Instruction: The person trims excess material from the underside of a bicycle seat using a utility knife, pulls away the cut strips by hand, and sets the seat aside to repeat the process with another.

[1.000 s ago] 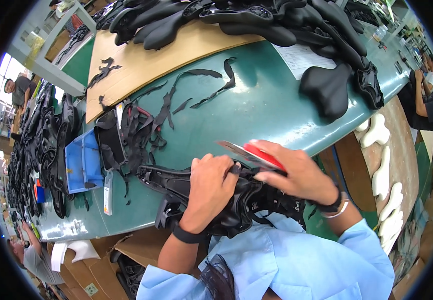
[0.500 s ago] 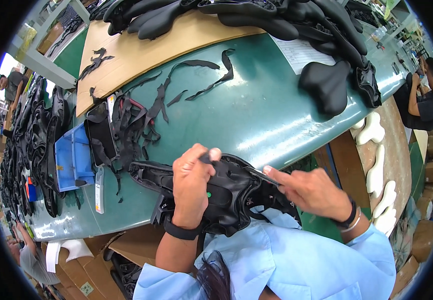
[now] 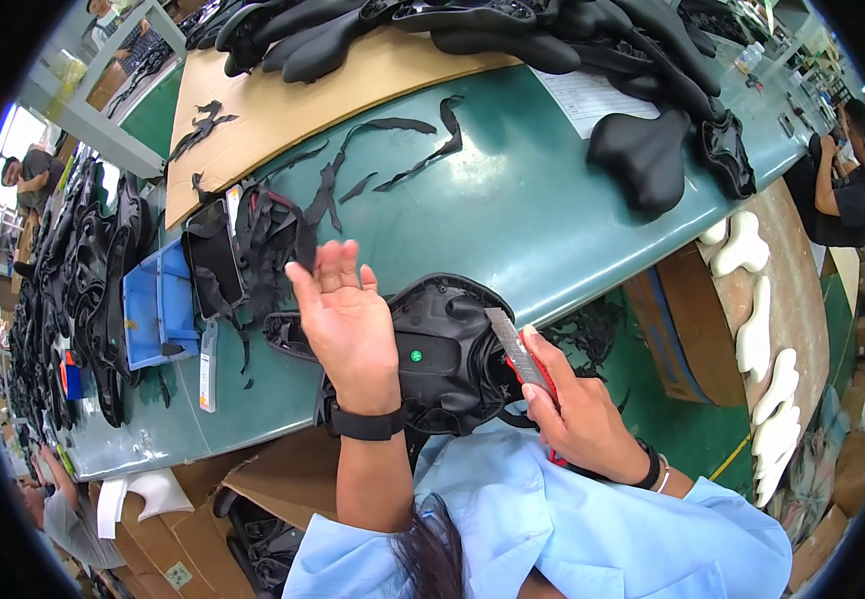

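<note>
Bright glare marks the green tabletop [image 3: 423, 225]; outer edges bend.

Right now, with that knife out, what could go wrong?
First, the red knife in the right hand has its blade out, so it might nick the bare, open left hand if the two came close.
Second, that blade is right by the upturned black bike saddle, so a slip could scratch it.
Third, the saddle hangs past the green table's edge, so it might slide off.
</note>
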Demonstrator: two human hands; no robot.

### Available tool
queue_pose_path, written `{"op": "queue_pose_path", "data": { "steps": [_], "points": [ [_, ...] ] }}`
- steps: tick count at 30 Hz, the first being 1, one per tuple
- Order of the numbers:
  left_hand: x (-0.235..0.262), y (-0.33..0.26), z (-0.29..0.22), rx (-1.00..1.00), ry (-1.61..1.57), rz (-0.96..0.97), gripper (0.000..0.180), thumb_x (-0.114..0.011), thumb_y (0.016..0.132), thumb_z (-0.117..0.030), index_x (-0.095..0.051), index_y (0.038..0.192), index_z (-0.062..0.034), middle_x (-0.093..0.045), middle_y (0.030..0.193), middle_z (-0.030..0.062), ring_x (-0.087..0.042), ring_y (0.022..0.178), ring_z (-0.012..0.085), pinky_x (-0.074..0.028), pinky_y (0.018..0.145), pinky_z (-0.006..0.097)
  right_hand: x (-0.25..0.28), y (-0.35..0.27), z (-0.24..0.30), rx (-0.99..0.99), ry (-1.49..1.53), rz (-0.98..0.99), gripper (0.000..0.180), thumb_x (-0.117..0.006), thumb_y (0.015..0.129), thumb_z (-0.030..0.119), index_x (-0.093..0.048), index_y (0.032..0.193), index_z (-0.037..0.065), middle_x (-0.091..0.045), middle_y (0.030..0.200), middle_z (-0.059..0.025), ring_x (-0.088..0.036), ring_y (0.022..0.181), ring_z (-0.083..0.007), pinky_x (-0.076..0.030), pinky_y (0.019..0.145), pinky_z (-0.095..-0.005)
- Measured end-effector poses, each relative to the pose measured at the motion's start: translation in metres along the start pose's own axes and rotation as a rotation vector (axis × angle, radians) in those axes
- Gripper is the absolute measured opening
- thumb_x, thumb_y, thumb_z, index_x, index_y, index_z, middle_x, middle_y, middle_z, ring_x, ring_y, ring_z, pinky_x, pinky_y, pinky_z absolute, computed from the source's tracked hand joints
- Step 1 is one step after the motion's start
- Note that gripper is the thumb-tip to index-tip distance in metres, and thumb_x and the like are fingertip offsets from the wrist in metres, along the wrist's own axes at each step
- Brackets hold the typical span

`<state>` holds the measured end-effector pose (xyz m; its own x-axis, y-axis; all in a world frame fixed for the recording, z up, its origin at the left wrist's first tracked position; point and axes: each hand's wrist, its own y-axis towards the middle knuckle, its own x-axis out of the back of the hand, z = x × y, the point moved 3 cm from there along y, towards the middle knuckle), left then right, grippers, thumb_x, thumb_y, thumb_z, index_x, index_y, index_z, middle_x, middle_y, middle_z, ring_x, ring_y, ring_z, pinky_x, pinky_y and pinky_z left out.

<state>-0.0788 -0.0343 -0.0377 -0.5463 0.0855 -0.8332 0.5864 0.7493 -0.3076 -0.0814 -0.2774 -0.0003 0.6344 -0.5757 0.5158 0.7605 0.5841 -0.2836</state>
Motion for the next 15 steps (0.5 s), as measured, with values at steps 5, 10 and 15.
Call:
{"op": "queue_pose_path", "data": {
  "steps": [5, 10, 15],
  "points": [
    [-0.027, -0.014, -0.016, -0.012, 1.431, 0.568, 0.061, -0.075, 0.083, -0.029, -0.051, 0.128, 0.0048, -0.059, 0.124, 0.0199, -0.059, 0.112, 0.029, -0.043, 0.096, 0.035, 0.019, 0.017, -0.014, 0.081, -0.014, 0.023, 0.054, -0.053, 0.093, 0.013, -0.038, 0.145, 0.009, -0.066, 0.082, -0.0204, -0.065, 0.069, -0.0386, -0.051, 0.062, -0.0432],
    [0.002, -0.015, -0.056, 0.038, 1.864, 0.648, 0.064, -0.082, 0.072, -0.021, -0.055, 0.124, 0.0063, -0.066, 0.11, 0.0177, -0.063, 0.102, 0.0275, -0.048, 0.092, 0.034, 0.023, 0.031, -0.014, 0.382, 0.175, -0.132, 0.053, -0.058, 0.092, 0.006, -0.045, 0.143, 0.011, -0.066, 0.089, -0.0157, -0.062, 0.068, -0.0325, -0.049, 0.06, -0.0385],
    [0.029, -0.041, -0.07, 0.221, 1.285, 0.313, 0.047, -0.075, 0.082, -0.014, -0.057, 0.121, 0.0039, -0.065, 0.112, 0.0107, -0.062, 0.098, 0.0158, -0.05, 0.089, 0.03, 0.036, 0.038, -0.022, 0.613, -0.161, -0.173, 0.055, -0.063, 0.088, 0.004, -0.049, 0.141, 0.013, -0.058, 0.072, -0.0096, -0.054, 0.056, -0.0232, -0.046, 0.052, -0.034]
  ]
}}
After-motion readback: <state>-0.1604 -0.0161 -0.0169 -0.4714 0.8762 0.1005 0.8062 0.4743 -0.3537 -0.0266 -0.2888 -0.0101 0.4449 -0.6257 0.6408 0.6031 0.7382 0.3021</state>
